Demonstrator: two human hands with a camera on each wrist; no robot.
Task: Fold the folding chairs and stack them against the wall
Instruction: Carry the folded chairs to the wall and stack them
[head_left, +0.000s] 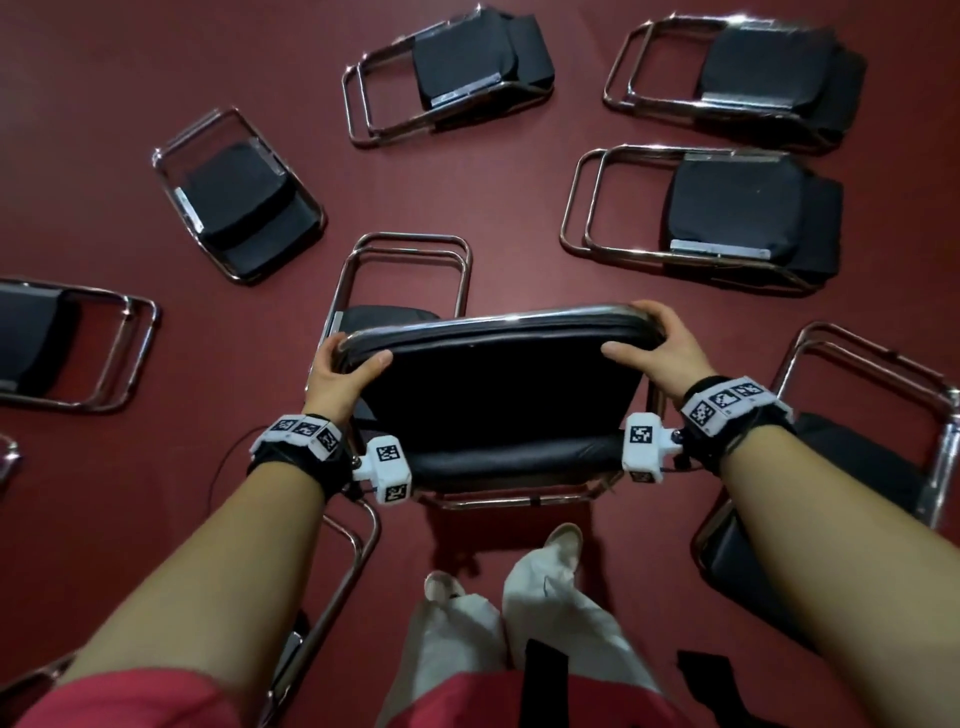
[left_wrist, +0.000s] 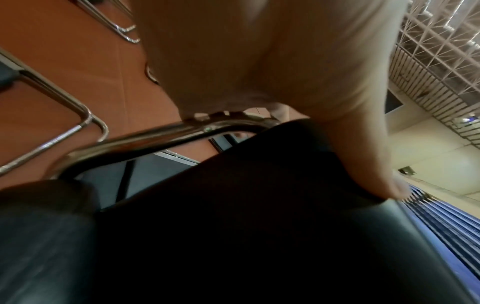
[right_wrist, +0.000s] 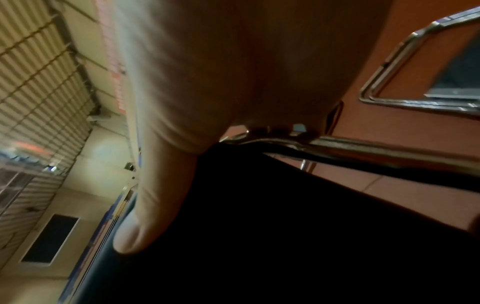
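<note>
The left hand (head_left: 340, 376) grips the left end of the chair's black backrest (head_left: 498, 364), thumb on the near side and fingers curled over the shiny top rail. The right hand (head_left: 657, 345) grips the right end the same way. This folding chair (head_left: 514, 457) stands right in front of the person, above their white shoes (head_left: 563, 540).

Folded chairs lie flat all over the red floor (head_left: 104, 78) — one far left (head_left: 67, 345), one (head_left: 236, 195) a bit further on, one up top (head_left: 452, 70), two on the right (head_left: 737, 70). None is at a wall yet.

What could go wrong? Walking with the chair, a foot could catch on a flat chair close by — and the metal legs could swing and pinch fingers.

No boxes or bins show here.
</note>
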